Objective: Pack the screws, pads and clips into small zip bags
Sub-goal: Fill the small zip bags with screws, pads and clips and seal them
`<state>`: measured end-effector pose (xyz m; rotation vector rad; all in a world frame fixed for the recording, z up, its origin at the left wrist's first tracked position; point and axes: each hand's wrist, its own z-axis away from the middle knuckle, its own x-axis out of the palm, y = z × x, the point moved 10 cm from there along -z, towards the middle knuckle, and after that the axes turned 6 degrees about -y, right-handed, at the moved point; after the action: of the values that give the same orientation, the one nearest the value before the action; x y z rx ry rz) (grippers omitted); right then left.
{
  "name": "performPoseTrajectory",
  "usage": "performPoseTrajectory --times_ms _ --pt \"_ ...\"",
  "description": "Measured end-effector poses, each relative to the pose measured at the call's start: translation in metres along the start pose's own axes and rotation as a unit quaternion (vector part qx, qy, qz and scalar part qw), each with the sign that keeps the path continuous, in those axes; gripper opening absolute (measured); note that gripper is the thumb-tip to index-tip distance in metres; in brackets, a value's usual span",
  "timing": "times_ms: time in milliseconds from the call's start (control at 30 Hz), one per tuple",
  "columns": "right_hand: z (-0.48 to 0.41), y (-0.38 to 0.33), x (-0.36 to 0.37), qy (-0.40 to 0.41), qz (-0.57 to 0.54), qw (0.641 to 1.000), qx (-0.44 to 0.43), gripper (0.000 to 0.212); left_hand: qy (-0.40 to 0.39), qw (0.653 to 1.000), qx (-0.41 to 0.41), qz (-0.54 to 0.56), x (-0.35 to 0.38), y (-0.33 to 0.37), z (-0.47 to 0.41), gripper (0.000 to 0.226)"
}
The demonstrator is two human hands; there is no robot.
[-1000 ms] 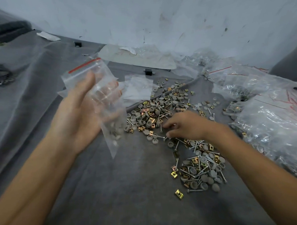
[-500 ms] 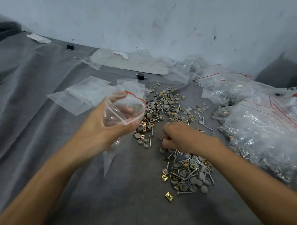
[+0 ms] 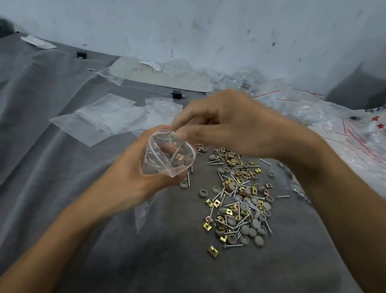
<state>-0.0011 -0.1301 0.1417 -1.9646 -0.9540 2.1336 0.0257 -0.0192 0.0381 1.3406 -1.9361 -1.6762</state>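
we see the left hand (image 3: 140,177) wrapped around a small clear zip bag (image 3: 168,155), holding it upright with its mouth spread open and its red-lined rim facing up toward us. through the plastic we can make out a brass-coloured clip and a few other small parts already lying inside. the right hand (image 3: 228,123) hangs just over the bag's mouth, fingertips (image 3: 181,136) pinched together at the far rim; whether they pinch a part or the rim itself, we cannot tell, as that spot is blurred.

just right of the bag, on the grey cloth (image 3: 75,185), lies the loose pile of parts (image 3: 240,199): thin silver screws, round grey pads and square yellow clips all mixed up. one clip (image 3: 213,251) sits alone at the near edge of the pile.

beyond the left hand, a few empty flat zip bags (image 3: 104,118) rest on the cloth. a heap of filled bags (image 3: 353,142) with red seal lines covers the right side, near the white wall (image 3: 193,24).
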Motion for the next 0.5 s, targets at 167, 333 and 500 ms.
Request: performPoseTrajectory --times_ms 167,333,500 --pt "0.023 0.074 0.017 -0.036 0.068 0.994 0.081 0.008 0.004 0.999 -0.025 -0.02 -0.003 -0.004 0.0 0.067" --pt "0.048 0.136 0.098 -0.21 0.171 0.948 0.168 0.025 0.005 0.999 -0.026 -0.02 -0.002 -0.002 -0.001 0.064" --pt "0.046 0.147 0.102 -0.209 0.145 0.952 0.171 0.024 0.001 0.999 -0.033 -0.013 -0.001 -0.006 -0.001 0.072"
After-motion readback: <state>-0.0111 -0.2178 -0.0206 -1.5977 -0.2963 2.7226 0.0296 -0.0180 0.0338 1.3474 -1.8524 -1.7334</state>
